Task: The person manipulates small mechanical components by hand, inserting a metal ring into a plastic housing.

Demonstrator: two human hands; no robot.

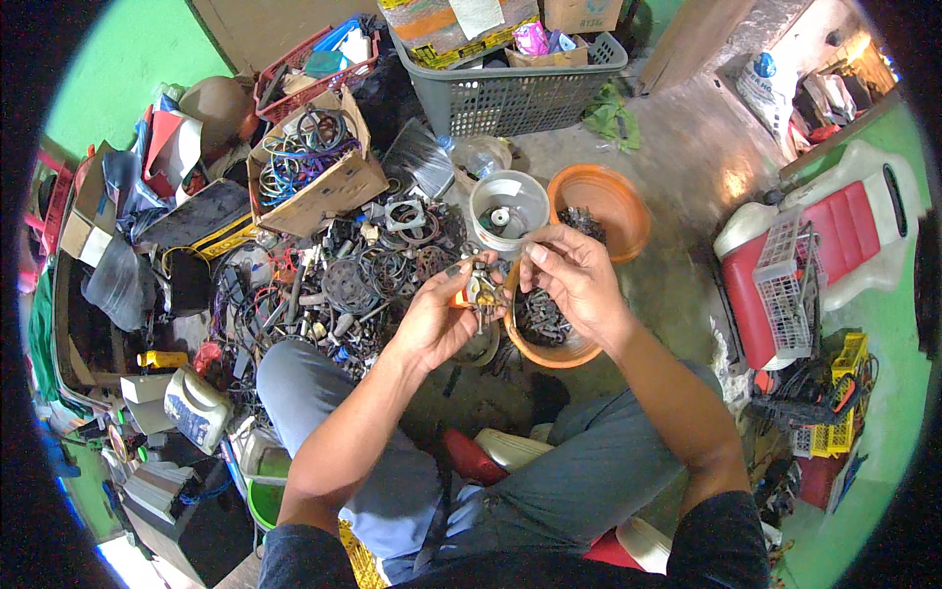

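Observation:
My left hand (428,319) is closed around a small metal part with yellow and orange areas (481,291), its thumb and fingers at the sides. Thin metal prongs stick out of the part. Just right of it, my right hand (581,280) has thumb and forefinger pressed together; whatever they pinch, if anything, is too small to make out. Beneath my right hand stands an orange bowl (557,359) holding many small dark pieces. A grey bucket (478,208) with a round pale part inside is just beyond my hands.
A second orange bowl (628,218) sits behind the first. Loose mechanical parts (343,285) are heaped on the left, below a cardboard box (324,201) of cables. A grey basket (500,98) stands at the back. A red and white seat (785,265) is on the right.

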